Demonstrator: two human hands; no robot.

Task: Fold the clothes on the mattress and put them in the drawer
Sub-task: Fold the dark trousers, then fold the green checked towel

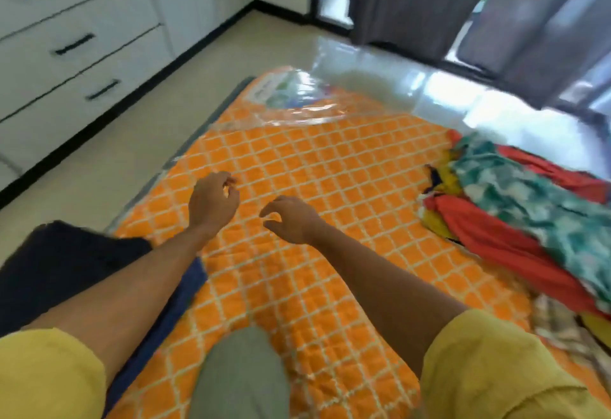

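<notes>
I see the orange mattress (297,187) on the floor, filling most of my view. White drawers (76,44) stand at the far left, all closed. The clothes (529,207) lie heaped on the mattress's right side, unfolded. A dark cloth (66,263) sits at the left edge. My left hand (213,202) and right hand (292,220) hover over bare mattress, fingers loosely curled, holding nothing.

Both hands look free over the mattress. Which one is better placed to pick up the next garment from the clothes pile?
Probably the right hand. It hovers empty nearer the clothes pile, which lies on the mattress at the person's right. The left hand, also empty, is farther away and would have to cross over.
</notes>
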